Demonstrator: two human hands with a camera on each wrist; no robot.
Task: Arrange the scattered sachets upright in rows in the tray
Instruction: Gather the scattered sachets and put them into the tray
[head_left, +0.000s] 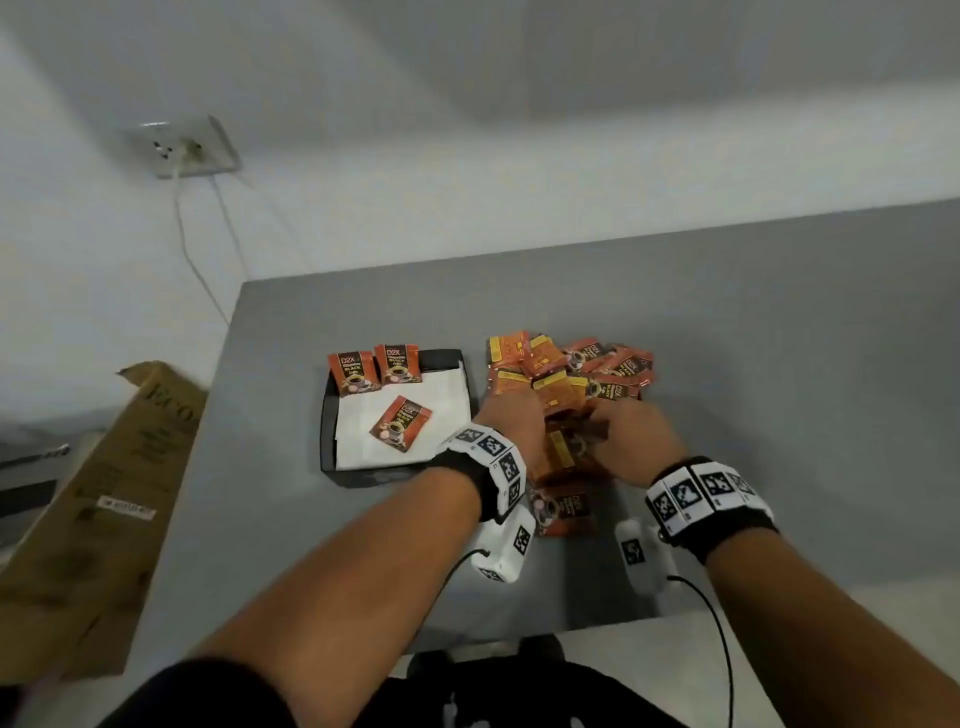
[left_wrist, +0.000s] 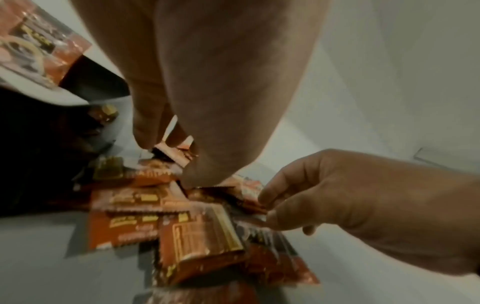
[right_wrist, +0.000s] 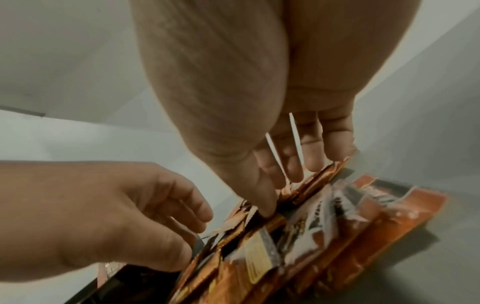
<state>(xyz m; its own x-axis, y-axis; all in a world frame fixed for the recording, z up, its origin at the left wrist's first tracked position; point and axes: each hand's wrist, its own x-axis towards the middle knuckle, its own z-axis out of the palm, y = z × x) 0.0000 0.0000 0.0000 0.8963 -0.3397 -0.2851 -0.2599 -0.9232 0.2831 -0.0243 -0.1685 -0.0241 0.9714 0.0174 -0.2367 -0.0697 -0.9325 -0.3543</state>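
A black tray (head_left: 326, 415) lined with white paper sits left of a heap of orange coffee sachets (head_left: 571, 371). Two sachets (head_left: 374, 370) stand upright against the tray's back wall, and one sachet (head_left: 400, 423) lies flat in its middle. Both hands are down in the near part of the heap. My left hand (head_left: 517, 413) pinches a sachet (left_wrist: 172, 155) between fingers and thumb. My right hand (head_left: 621, 423) grips the top edges of a few sachets (right_wrist: 309, 183) between thumb and fingers. In the head view the fingertips are hidden by the hands themselves.
The grey table (head_left: 753, 364) ends at a wall behind and drops off on the left. A long cardboard box (head_left: 104, 493) leans by the table's left edge. A wall socket (head_left: 187, 148) with a cable hangs at the back left. Loose sachets (head_left: 563, 512) lie between my wrists.
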